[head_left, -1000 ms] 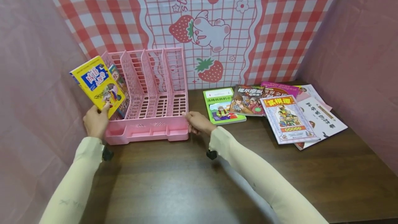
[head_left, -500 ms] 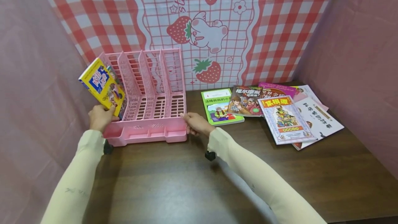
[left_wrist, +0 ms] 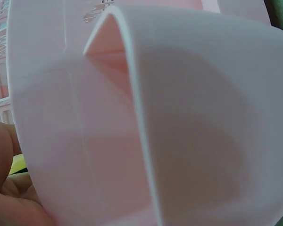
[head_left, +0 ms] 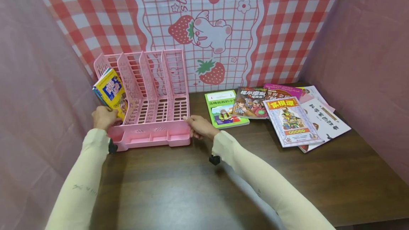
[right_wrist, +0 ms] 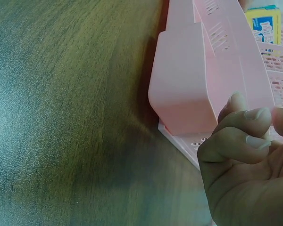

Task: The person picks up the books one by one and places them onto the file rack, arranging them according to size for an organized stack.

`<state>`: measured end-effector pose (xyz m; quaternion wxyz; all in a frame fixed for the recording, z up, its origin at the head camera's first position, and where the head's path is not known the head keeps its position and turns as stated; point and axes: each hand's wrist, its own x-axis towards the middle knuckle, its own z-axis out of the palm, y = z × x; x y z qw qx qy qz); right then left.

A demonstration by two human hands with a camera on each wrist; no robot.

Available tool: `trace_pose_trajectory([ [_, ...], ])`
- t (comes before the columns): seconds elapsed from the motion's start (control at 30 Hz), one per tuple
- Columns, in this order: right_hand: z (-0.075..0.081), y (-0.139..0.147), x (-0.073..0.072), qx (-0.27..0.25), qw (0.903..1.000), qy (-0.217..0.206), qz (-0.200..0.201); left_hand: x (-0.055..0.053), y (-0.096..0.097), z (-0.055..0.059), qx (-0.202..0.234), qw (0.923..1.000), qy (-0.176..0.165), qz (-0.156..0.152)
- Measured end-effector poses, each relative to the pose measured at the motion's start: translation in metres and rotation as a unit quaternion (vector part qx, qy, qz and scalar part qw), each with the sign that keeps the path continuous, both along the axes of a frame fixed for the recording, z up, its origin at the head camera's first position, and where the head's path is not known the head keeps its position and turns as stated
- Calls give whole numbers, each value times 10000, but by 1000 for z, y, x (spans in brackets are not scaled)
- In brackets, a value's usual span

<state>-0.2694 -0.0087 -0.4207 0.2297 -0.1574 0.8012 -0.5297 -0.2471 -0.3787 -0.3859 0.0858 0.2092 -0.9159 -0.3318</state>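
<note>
A pink desk file rack with upright dividers and a front tray stands on the table at the left. In its leftmost slot leans a yellow book, with another book's teal edge showing behind it. My left hand grips the yellow book near its lower end, at the rack's front left corner; in the left wrist view the tray hides most of this grip. My right hand pinches the rack's front right edge between thumb and curled fingers, also seen from the side in the right wrist view.
Right of the rack lies a green book. Beyond it several books overlap, among them a detective-style book and a comic with a yellow title. A checked strawberry cloth hangs behind, with pink curtains at both sides.
My left hand has lowered the yellow book into the leftmost slot, moving it right and down, so it now stands lower beside the other book. My right hand has kept its hold on the rack.
</note>
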Motion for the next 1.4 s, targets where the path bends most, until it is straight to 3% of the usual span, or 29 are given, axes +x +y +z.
trace_pose_trajectory([
  [0.2,-1,0,-1,-8,10000,-27,-6,-4,2,-2,369,9991,128,181],
  [0.43,-1,-1,-2,42,10000,-32,-69,-11,4,-4,318,9964,379,688],
  [0.6,-1,-1,-2,78,9999,-39,-55,-12,1,-3,502,9964,122,668],
  [0.73,-1,2,-4,81,9999,72,-35,-9,2,-4,595,9968,160,512],
  [0.97,-1,17,-7,-34,9992,377,110,-2,6,-3,890,9926,632,531],
  [1.1,1,28,-9,79,9988,469,142,2,12,-1,499,9912,1026,675],
  [1.23,4,39,-12,171,9980,614,-3,5,22,1,191,9851,1520,785],
  [1.4,3,53,-17,372,9957,840,-127,7,41,2,147,9760,2084,610],
])
